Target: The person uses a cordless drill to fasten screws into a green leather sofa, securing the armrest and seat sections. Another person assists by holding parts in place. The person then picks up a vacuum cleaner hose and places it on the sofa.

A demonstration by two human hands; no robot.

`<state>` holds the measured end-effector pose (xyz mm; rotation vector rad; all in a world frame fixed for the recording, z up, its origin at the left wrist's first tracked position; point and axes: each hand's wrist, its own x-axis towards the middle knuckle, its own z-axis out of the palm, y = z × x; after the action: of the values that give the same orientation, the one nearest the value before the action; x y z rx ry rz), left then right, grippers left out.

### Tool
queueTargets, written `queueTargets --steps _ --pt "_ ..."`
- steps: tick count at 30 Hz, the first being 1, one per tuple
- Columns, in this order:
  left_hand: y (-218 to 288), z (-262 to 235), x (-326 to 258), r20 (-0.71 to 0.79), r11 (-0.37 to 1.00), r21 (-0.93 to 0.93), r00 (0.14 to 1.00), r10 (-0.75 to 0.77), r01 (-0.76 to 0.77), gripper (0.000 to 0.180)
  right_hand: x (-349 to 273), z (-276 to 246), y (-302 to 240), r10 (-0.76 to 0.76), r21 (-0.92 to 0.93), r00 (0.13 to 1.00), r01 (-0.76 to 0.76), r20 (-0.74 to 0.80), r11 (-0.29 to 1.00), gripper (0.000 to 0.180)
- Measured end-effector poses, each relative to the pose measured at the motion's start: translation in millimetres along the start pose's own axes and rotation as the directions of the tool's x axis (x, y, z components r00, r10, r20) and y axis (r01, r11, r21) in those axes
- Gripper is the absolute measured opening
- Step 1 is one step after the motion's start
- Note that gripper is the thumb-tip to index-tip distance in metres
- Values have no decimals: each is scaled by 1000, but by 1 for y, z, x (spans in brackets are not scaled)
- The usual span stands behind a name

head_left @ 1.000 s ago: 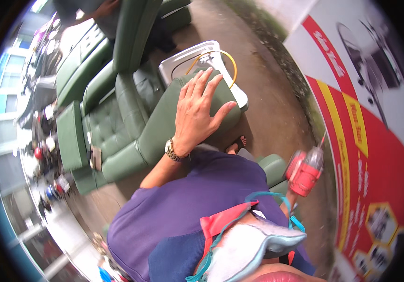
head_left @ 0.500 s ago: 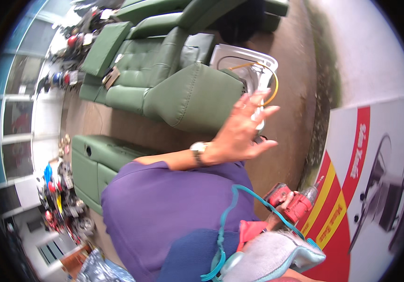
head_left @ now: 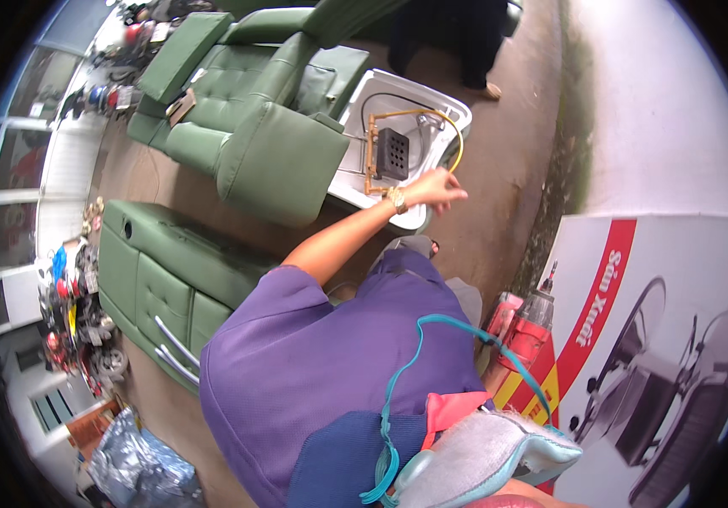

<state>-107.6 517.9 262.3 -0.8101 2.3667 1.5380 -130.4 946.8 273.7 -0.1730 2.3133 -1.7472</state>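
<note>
My left hand [head_left: 437,190], with a gold watch [head_left: 397,201] at its wrist, hangs over the near rim of a white basin [head_left: 451,108]. Its fingers are loosely bent and apart, and nothing shows in them. Inside the basin are a black block with holes [head_left: 393,154], a brass-coloured pipe [head_left: 370,157] and a curved yellow hose [head_left: 460,144]. My right hand [head_left: 494,372], low on the right and mostly hidden, grips a red cordless drill [head_left: 528,328], its bit pointing away from me.
A green padded reclining chair [head_left: 283,165] adjoins the basin. Nearer, a green upholstered piece [head_left: 165,284] lies on the floor with pale tubes [head_left: 179,351]. A large printed panel [head_left: 635,339] stands at right. Someone in dark clothes [head_left: 465,42] is beyond the basin; parked motorbikes [head_left: 84,330] line the left.
My left hand has drawn its spread fingers in to a loose bend. The basin's inside has come into fuller view, and the drill now points more directly away.
</note>
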Motion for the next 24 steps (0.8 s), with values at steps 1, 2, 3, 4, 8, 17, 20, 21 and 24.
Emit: queueTargets --steps 1,2,3,4,8,17,20,21,24 --pt "-6 15 -10 54 982 -185 998 38 -27 62 11 -7 5 0 2 999 0 41 1000 13" --pt "-8 29 -20 -102 984 61 980 173 -168 58 23 -12 10 -5 6 997 4 81 1000 13" --pt "-9 41 -32 -168 921 310 940 297 -235 54 35 -17 15 -7 12 993 5 121 1000 13" --pt "-8 48 -44 -243 924 297 916 319 -243 52 45 -22 20 -6 15 986 4 166 1000 13" --pt "13 75 -104 -400 974 144 890 220 -176 49 88 -46 41 -36 13 933 33 357 999 13" --pt "85 131 -315 -826 954 -257 548 -132 -157 37 158 -86 45 -444 -110 751 557 488 823 18" --pt "141 112 -437 -930 982 61 347 121 -180 40 167 -91 42 -429 -28 762 504 485 863 17" --pt "165 106 -485 -944 976 185 257 209 -115 45 167 -93 42 -437 -64 735 543 519 838 17" --pt "228 121 -588 -875 875 483 19 483 10 44 164 -96 41 -455 -70 668 603 588 794 18"
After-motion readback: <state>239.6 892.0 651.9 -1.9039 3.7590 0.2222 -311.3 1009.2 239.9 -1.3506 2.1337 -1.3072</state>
